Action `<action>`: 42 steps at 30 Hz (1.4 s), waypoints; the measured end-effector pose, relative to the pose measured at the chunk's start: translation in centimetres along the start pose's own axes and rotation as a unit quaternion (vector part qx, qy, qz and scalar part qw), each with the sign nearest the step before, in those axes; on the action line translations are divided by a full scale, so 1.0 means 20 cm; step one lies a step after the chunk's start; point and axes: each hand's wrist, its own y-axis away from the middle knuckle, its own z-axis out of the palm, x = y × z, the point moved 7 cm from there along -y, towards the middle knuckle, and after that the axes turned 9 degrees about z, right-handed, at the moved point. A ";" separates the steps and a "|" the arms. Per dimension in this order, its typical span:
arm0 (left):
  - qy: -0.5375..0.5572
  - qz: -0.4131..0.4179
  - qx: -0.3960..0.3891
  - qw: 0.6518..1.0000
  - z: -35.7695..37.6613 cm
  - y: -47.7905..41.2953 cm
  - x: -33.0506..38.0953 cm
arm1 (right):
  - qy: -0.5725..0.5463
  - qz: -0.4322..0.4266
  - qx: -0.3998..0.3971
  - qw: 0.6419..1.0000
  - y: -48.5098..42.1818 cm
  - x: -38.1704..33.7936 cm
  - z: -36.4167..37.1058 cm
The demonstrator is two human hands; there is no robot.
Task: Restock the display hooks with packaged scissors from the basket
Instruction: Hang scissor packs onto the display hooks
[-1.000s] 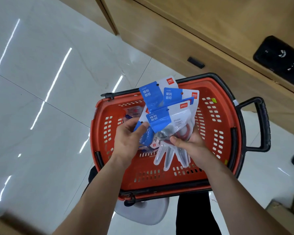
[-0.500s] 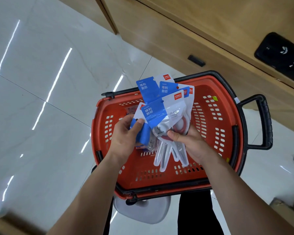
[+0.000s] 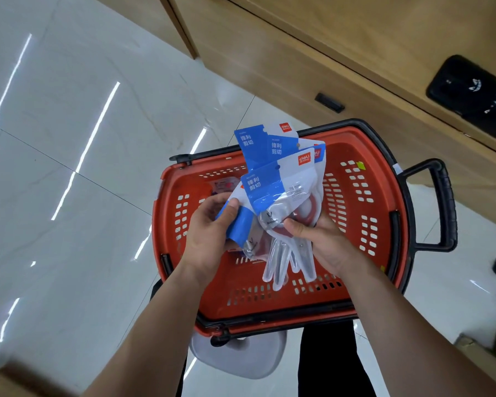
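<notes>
Both hands have raised the fanned packaged scissors (image 3: 281, 190) a little higher over the red basket (image 3: 381, 202) beneath them. The right hand (image 3: 324, 245) grips the bundle and the left hand (image 3: 212, 233) pinches one pack, probably sorting them for hanging.

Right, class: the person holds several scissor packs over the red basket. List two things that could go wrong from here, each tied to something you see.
1. The right hand pinches a loose fan of packs at one spot; the glossy plastic could slip and a pack drop into the basket or onto the tiled floor.
2. The left hand grips a single pack tucked against the fan; pulling it may drag others out.
</notes>
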 end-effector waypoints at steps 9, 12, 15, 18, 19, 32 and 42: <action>0.056 0.041 -0.018 0.997 0.07 0.10 0.01 | -0.070 -0.015 0.050 0.996 0.03 0.01 0.03; 0.043 0.056 -0.027 0.997 0.11 0.12 0.01 | -0.089 -0.024 0.062 0.994 0.05 0.00 0.05; 0.039 0.060 -0.013 0.997 0.14 0.12 0.00 | -0.087 -0.035 0.077 0.993 0.07 -0.01 0.05; 0.018 0.054 0.008 0.998 0.17 0.13 -0.01 | -0.079 -0.041 0.087 0.992 0.09 -0.01 0.05; 0.019 0.053 0.013 0.998 0.17 0.13 -0.01 | -0.081 -0.040 0.092 0.992 0.10 -0.01 0.05; 0.022 0.047 0.072 0.996 0.10 0.13 -0.05 | -0.087 -0.029 0.052 0.994 0.18 0.00 0.07; -0.004 0.082 -0.051 0.995 0.18 0.13 0.03 | -0.047 -0.007 0.044 0.998 0.19 0.04 0.06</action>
